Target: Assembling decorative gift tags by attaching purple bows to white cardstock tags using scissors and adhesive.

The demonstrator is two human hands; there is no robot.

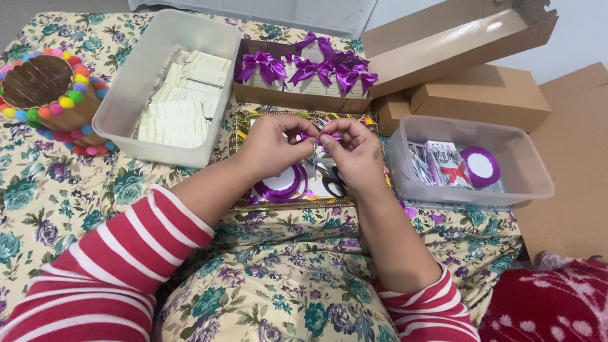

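My left hand (273, 147) and my right hand (354, 152) meet above a gold tray (253, 117), fingertips pinched together on a short piece of purple ribbon (311, 136). Under the hands lie a spool of purple ribbon (278, 185) and black-handled scissors (332, 183), partly hidden. Both arms wear red and white striped sleeves. Behind the tray an open cardboard box (285, 96) holds several finished purple bows (316, 66) on small cards.
A clear plastic tub (136, 82) with cream cards stands at the left. Another clear tub (525, 171) at the right holds a ribbon spool (480, 166) and packets. A pompom-rimmed wooden holder (47, 95) sits far left. Closed cardboard boxes (484, 95) stand behind. Floral cloth (57, 190) covers everything.
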